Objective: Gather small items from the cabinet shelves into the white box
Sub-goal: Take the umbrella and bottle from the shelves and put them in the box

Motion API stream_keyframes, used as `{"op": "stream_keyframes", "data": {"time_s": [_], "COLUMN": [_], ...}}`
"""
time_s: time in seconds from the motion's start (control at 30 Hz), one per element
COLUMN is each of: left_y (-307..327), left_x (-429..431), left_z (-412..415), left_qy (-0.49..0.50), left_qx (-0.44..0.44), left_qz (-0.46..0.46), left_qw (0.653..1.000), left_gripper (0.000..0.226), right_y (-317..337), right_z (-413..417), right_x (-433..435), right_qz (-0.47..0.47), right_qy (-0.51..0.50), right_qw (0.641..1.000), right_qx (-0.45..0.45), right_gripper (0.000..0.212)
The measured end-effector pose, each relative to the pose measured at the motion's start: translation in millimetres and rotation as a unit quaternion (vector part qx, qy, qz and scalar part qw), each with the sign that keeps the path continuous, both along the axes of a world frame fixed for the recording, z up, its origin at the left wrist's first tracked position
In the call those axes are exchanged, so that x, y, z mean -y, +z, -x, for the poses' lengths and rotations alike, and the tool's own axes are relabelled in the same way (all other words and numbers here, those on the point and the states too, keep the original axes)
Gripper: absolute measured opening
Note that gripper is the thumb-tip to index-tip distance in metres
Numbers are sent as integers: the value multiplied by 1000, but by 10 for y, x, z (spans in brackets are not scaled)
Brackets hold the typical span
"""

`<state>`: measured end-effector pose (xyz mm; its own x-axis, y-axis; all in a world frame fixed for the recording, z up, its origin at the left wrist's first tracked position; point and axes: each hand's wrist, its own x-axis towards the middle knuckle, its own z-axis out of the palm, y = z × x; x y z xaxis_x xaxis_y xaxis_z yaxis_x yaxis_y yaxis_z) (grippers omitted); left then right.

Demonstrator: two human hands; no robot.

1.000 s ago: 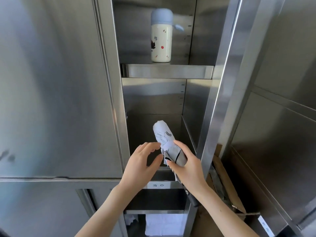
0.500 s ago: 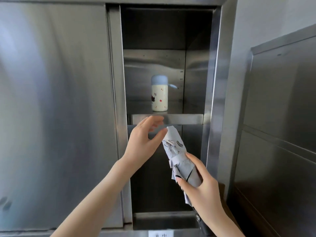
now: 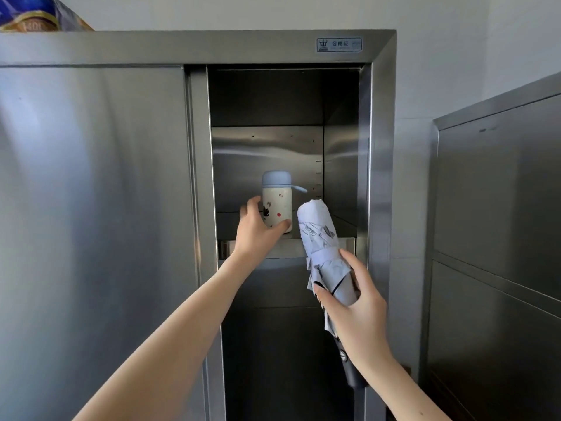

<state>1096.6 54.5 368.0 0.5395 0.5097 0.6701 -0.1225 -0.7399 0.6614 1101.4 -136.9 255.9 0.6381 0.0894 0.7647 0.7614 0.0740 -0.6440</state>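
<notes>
At frame centre the left hand [image 3: 256, 229] curls half-open around the flask [image 3: 277, 205], upright on the upper shelf [image 3: 288, 248], fingers touching but not yet clamped. The right hand [image 3: 353, 311] grips a folded umbrella [image 3: 323, 256] (lower right). Next, I judge: close, lift clear; the white box is unseen.

Both forearms bare to the frame edge; no sleeves, watch or jewellery visible. Left hand [image 3: 256, 235] and right hand [image 3: 358, 314] ungloved. Fingernails short, unpainted where visible.
</notes>
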Motion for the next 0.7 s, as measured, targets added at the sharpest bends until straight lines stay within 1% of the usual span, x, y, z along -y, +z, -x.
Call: {"op": "stream_keyframes", "data": {"time_s": [0.13,0.33,0.4,0.47,0.53,0.7], "left_y": [78,146,164,178,185,184], "left_x": [-48,-114,-125,-146,-167,-199], "left_z": [-196,-387,-436,-482,-503,-494], "left_qy": [5,-25,-28,-23,-15,-8], "left_qx": [-35,-50,-63,-63,-56,-35], "left_qz": [46,84,78,67,62,62], "left_qw": [998,995,995,996,996,997], "left_gripper": [97,105,98,82,73,72], "right_y": [6,15,25,33,43,52], "right_z": [-82,-214,-250,-279,-305,-337], "right_x": [-78,-142,-158,-177,-192,-214], "right_qz": [-26,-34,-32,-31,-35,-42], "right_qy": [1,20,18,18,22,31], "right_qw": [1000,999,999,999,999,999], "right_qx": [-9,-17,-15,-13,-12,-15], "right_gripper": [66,66,66,67,67,67]}}
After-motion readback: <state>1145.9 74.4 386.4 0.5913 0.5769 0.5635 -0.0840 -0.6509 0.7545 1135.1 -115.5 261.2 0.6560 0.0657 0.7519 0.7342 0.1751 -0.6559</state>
